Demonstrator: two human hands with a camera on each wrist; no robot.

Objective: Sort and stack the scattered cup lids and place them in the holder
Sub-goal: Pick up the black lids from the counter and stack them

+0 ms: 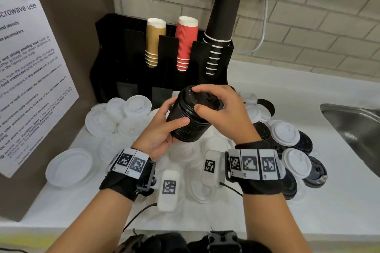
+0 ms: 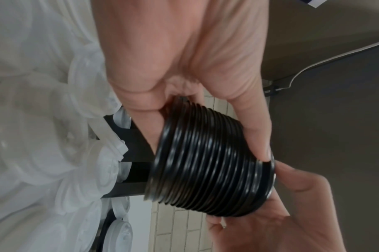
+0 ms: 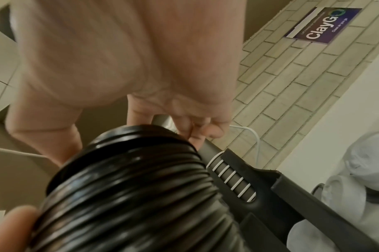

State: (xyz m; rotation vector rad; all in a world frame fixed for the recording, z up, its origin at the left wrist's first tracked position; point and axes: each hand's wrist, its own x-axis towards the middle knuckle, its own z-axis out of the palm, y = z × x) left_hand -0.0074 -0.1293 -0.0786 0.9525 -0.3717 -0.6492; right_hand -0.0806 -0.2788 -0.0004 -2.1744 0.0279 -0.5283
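A tall stack of black cup lids is held tilted above the counter, between both hands. My left hand grips its lower side, thumb across the ribbed rims. My right hand curls over the top lid, thumb and fingers on its rim. Behind stands the black holder with gold, red and black paper cups in its slots. Many loose white lids and several black lids lie scattered on the white counter.
A steel sink opens at the right. A brown panel with a microwave notice walls off the left. A single white lid lies near the left front. A white cable hangs down the brick wall.
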